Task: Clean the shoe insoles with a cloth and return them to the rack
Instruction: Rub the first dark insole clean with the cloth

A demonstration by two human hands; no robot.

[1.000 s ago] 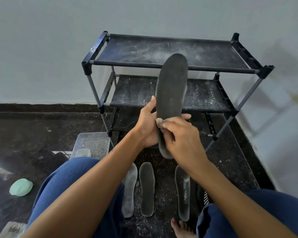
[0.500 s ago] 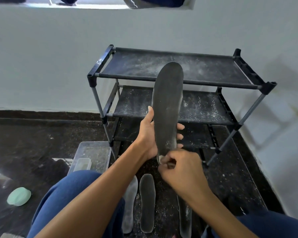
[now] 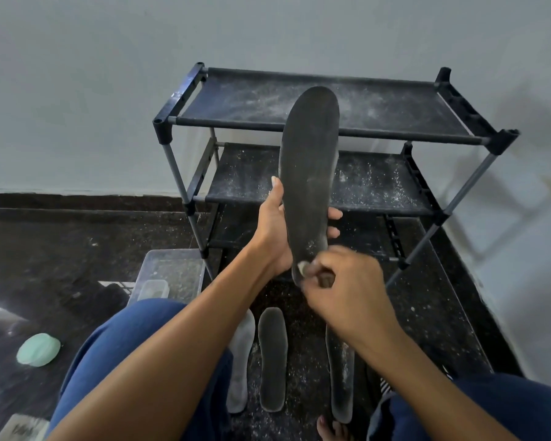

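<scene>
Dark and dusty, the insole (image 3: 309,173) is standing upright in front of the rack (image 3: 331,135), the left hand (image 3: 275,232) gripping its lower half. At its heel end, the right hand (image 3: 344,288) is pinching a small pale cloth (image 3: 302,267) against it.

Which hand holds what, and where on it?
Left hand grips the dark insole upright around its lower half, near the heel. Right hand pinches a small pale cloth against the insole's heel end.
</scene>
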